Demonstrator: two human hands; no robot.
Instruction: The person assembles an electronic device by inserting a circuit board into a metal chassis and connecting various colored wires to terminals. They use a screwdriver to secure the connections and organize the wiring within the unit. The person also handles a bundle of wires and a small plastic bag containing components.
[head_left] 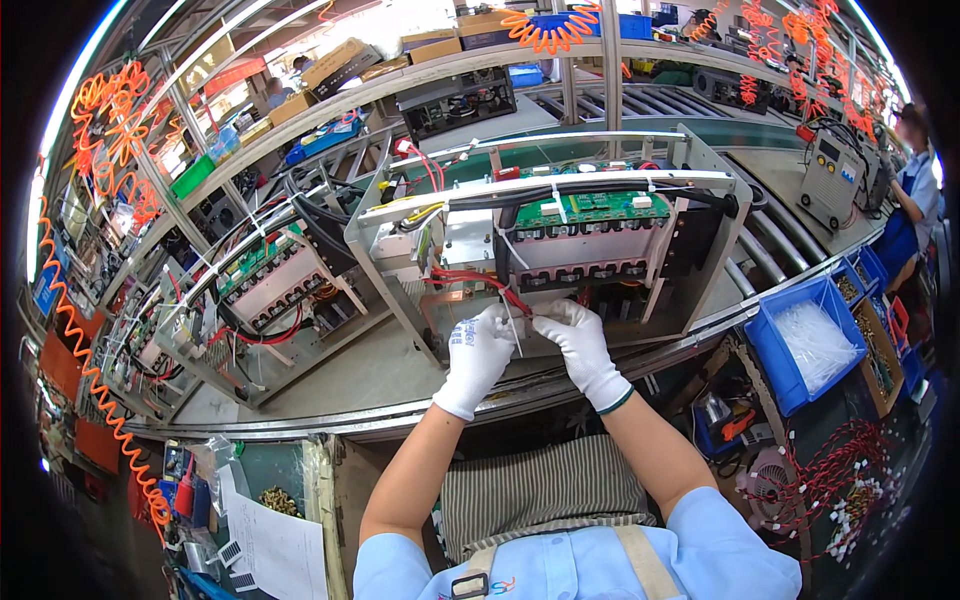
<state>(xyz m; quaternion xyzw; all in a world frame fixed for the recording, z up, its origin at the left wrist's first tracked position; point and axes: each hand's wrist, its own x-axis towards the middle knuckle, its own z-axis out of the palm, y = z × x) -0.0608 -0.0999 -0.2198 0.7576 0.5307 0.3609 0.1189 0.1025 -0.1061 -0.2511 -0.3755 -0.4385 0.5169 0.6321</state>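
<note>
White gloves cover both hands: the left hand looks pinched closed on a thin white cable tie, which hangs between the hands, while the right hand curls nearly closed, its hold unclear. The tie should be light, springy and slick, best held near its tail. Just beyond the grip, red wires look soft; farther, a green circuit board looks fragile inside a stiff metal frame.

Both forearms reach forward, the left hand and right hand curled close together.
</note>
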